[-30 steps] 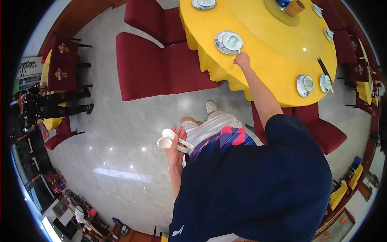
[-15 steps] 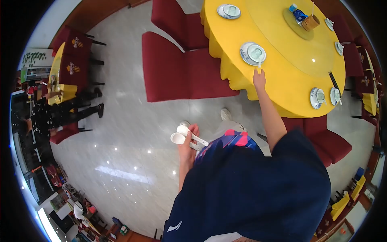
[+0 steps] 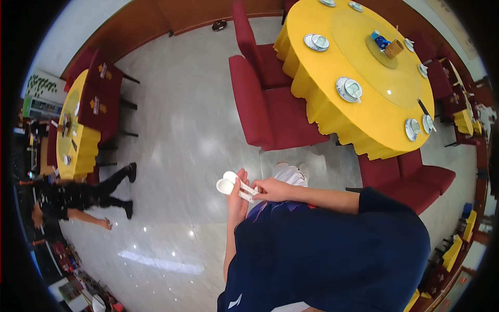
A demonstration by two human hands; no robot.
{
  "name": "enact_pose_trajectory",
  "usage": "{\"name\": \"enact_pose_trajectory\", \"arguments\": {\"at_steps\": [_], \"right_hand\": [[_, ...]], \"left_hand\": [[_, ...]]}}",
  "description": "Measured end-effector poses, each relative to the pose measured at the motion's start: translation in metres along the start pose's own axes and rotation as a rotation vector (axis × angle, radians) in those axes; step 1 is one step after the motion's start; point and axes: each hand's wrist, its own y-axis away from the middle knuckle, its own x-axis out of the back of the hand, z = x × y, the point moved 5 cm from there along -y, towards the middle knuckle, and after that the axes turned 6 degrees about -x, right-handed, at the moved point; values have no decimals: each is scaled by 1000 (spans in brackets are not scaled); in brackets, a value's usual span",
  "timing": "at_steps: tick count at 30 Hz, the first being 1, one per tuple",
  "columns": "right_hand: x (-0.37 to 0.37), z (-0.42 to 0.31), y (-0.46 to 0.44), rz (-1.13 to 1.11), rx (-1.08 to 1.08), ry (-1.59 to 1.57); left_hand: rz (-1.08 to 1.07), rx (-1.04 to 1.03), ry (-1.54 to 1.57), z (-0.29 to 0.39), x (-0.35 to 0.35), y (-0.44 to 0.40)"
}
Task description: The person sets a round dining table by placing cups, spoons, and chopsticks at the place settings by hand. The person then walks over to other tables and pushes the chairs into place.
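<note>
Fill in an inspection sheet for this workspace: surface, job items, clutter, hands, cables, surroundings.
Surface: round table with yellow cloth, place settings around its edge.
Job items: white spoons, bowls together, pointing away from the right hand; exact count unclear. Nearest place setting on the table.
Clutter: brown container and blue item mid-table; dark object on the floor near the wall, unidentified.
Hands: left hand holds the spoons; right hand at their handles, grip unclear.
Cables: nothing seen.
Surroundings: red chairs, grey floor, another person at left.
</note>
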Motion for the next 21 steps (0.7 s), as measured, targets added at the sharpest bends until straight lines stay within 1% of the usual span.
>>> {"name": "enact_pose_trajectory", "arguments": {"at_steps": [2,4,6,7,8,10,12,14,15,16,17,18,21], "right_hand": [[-13,-20,-14,-34,52,97],[-9,-33,-25,25,27,102],[-4,-35,-40,39,-53,-44],[0,-35,-47,79,-110,-146],[5,-35,-59,100,-114,-159],[17,-26,-84,201,-247,-272],[35,-34,-109,255,-227,-339],[46,-34,-144,312,-240,-292],[50,-39,-159,329,-209,-233],[45,-46,-170,331,-220,-264],[44,-61,-184,392,-161,-138],[58,-72,-196,469,-92,15],[74,-106,-241,544,-44,85]], "left_hand": [[-14,108,10,22,1,3],[-70,124,-27,31,11,-15],[-159,186,-83,43,5,-36],[-190,210,-91,49,1,-48],[-205,225,-103,55,3,-63],[-287,272,-154,64,5,-96],[-282,299,-183,80,8,-125],[-276,288,-153,105,9,-154],[-284,291,-141,119,12,-168],[-274,316,-161,133,17,-175],[-273,316,-156,150,19,-184],[-296,298,-140,160,11,-203],[-310,311,-248,203,10,-261]]}}
